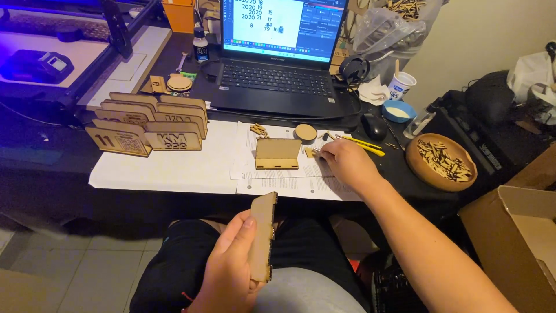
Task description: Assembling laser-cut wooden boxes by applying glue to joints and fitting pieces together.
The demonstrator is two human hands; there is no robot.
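One thin wooden panel [263, 235], at six o'clock above the lap, looks light, stiff, snappable; left hand [231, 266] grips its edges. Right hand [347, 162], at three o'clock, pinches a small wooden piece [311, 153] on paper [174, 168].

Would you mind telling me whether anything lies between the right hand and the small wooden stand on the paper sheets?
Nothing visible does. The right hand rests on the paper sheets just right of the wooden stand, with only a tiny wooden piece at its fingertips.
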